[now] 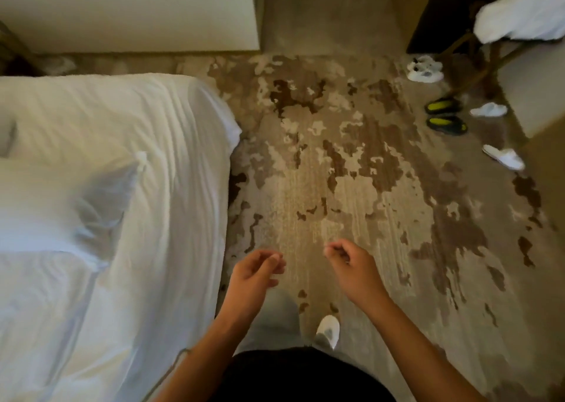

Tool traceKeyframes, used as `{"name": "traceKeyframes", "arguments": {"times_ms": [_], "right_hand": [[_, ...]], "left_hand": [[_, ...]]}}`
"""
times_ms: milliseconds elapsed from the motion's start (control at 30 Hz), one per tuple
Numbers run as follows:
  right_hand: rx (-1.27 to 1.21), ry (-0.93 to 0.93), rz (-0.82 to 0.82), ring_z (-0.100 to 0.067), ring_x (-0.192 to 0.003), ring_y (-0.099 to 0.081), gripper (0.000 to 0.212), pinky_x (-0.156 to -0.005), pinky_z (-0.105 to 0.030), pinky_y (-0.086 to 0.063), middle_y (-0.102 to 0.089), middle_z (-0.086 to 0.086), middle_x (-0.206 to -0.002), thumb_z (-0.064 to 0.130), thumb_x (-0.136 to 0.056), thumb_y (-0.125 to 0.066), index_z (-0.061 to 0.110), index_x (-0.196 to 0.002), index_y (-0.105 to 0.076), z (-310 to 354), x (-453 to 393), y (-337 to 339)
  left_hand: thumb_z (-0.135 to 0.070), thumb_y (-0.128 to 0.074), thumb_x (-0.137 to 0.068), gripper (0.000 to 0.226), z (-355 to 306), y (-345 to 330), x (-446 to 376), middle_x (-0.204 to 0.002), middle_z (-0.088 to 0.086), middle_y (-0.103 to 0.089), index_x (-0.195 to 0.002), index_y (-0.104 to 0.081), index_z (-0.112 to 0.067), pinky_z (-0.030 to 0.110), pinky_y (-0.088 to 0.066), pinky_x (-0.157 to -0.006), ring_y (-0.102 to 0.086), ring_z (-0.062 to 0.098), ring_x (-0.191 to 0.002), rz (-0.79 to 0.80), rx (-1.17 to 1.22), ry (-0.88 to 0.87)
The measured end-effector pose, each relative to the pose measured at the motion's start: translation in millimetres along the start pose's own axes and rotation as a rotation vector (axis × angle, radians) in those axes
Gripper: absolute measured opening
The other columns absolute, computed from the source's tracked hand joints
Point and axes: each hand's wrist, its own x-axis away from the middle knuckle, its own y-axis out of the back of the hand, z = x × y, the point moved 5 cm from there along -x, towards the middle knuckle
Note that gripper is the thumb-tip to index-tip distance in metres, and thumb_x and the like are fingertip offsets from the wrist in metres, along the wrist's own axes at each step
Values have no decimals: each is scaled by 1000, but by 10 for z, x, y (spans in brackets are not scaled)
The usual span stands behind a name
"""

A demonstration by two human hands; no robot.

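Left hand and right hand loosely curled, both empty, beside bed.
Left hand hangs just right of the bed edge, fingers half bent, thumb close to fingertips, not touching the white sheet. Right hand sits farther from the bed in the same loose curl, gripping nothing. Both hover above patterned carpet. Pillow lies on bed, left of hands. Green shoes and white slipper on floor far right, well apart from hands.

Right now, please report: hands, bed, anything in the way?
Left hand, right hand: loosely curled, holding nothing. Bed left of them, not touched. Slippers far right, apart from hands.
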Motion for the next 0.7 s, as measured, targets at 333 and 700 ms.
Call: {"name": "traceKeyframes", "arguments": {"times_ms": [333,700], "right_hand": [[168,163,176,9,-90,-63,12,-72,-7,-46,-71,17,-95,33,-103,-62,28,-103,-73,1462,-2993,129],[200,-24,131,3,-87,-66,9,-79,-25,-52,-74,12,-95,30,-102,-64,31,-99,-72,2091,-5475,606]], "left_hand": [[-26,-60,-100,17,-1148,-29,-2432,-93,3,-78,-97,-75,-18,41,-63,-84,-75,18,-91,-177,127,22],[-31,-59,-100,17,-3219,-117,-5261,-94,2,-77,-100,-73,-20,39,-60,-86,-74,19,-93,-53,103,-80]]}}
